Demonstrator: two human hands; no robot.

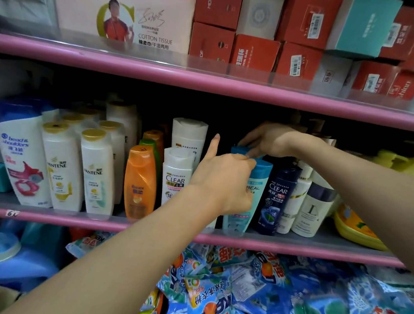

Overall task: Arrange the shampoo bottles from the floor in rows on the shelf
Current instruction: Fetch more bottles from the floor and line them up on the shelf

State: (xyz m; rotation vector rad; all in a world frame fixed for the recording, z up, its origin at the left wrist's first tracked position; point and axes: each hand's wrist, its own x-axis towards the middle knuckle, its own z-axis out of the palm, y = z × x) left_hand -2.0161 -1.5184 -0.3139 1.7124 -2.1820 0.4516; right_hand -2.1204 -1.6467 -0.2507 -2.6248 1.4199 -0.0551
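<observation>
- The left hand (220, 181) is wrapped around the front teal bottle (250, 199), fingers on its side just below the blue cap, with the index finger pointing straight up.
- That teal bottle stands upright at the front edge of the middle pink shelf (92, 221), touching a dark blue Clear bottle (276, 200) on its right.
- The right hand (269, 141) reaches in from the right, fingertips resting on the blue cap of a second teal bottle (239, 150) standing directly behind the first; whether they pinch the cap or only touch it cannot be told.
- Left of the left hand stand two white Clear bottles (175, 176), one behind the other, then an orange bottle (139, 183), two front Pantene bottles (97, 173) with gold caps, and a Head & Shoulders bottle (22, 155).
- Right of the dark bottle stand white bottles (309, 208) with a dark band.
- Red boxes (255, 52) fill the shelf above; blue detergent bags (250, 294) lie heaped below.
</observation>
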